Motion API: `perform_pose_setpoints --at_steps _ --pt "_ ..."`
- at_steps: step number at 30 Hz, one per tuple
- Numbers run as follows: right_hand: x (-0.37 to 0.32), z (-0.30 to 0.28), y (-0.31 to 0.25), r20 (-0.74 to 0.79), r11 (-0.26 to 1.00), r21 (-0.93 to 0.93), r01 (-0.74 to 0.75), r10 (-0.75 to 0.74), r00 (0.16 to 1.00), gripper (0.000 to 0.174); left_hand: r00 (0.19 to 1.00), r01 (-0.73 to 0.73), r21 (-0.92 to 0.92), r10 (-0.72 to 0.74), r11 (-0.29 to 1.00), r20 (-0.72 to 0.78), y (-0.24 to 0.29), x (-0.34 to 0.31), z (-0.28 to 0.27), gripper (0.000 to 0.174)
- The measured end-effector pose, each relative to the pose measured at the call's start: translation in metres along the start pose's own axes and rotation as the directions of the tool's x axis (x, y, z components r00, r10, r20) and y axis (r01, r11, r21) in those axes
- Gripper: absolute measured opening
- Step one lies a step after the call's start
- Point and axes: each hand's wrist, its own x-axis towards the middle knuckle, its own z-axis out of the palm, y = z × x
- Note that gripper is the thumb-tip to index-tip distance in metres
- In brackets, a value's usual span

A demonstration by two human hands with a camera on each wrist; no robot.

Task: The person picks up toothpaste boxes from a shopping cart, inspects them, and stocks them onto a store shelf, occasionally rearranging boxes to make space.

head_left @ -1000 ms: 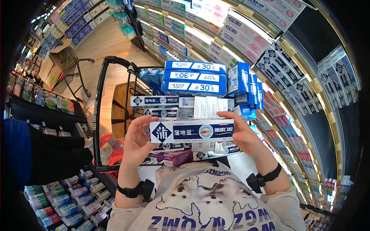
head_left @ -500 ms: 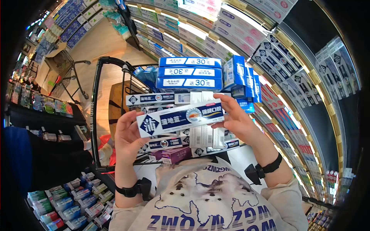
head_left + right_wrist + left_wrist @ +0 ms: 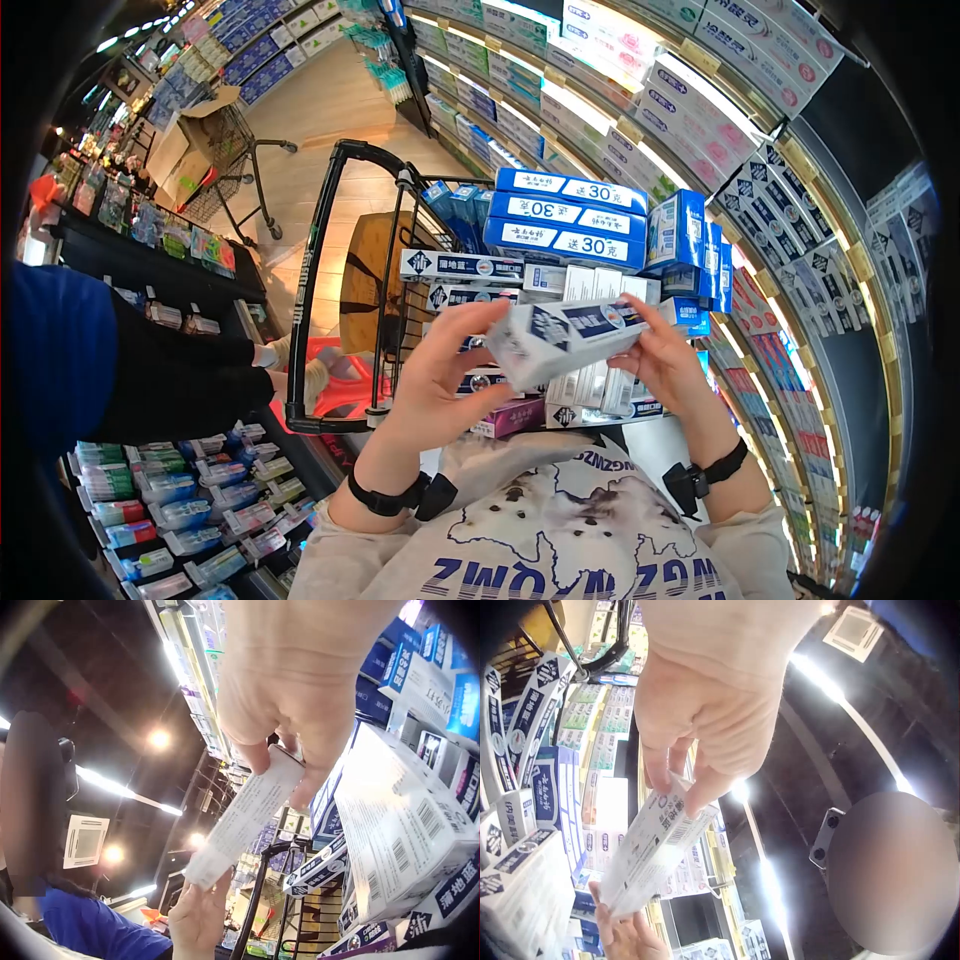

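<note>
A white and navy toothpaste box (image 3: pixel 575 345) is held tilted above the loaded cart, its plain white side turned partly upward. My left hand (image 3: pixel 430 390) grips its left end between fingers and thumb; the left wrist view shows this hand (image 3: pixel 705 712) pinching one end of the box (image 3: pixel 649 847). On the opposite end, my right hand (image 3: pixel 675 365) holds on with fingertips and thumb, and in the right wrist view this hand (image 3: pixel 292 690) pinches the box (image 3: pixel 240 825). Similar boxes (image 3: pixel 460 265) lie below in the cart.
Blue boxes (image 3: pixel 568 240) are stacked in the cart, with its black handle (image 3: pixel 320 270) to the left. Shelves of boxed goods (image 3: pixel 690 120) curve along the right. A person in dark trousers (image 3: pixel 180 370) stands at left; another cart (image 3: pixel 225 165) stands behind.
The held box has turned from its printed front towards its white side, with its left end nearer my body. Both hands remain on it. The head view has shifted, moving the cart rightward in frame.
</note>
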Motion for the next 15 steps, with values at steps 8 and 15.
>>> perform_pose_setpoints --at_steps 8,15 --pt "0.003 -0.002 0.008 -0.028 0.979 0.194 -0.053 0.06 0.998 0.054 0.986 -0.129 0.237 0.099 0.963 0.132 0.012 0.023 0.03 0.059" --pt "0.003 -0.004 0.012 -0.058 0.961 0.256 -0.107 0.126 0.99 0.044 0.971 -0.132 0.257 0.074 0.957 0.226 0.021 0.028 0.045 0.051"
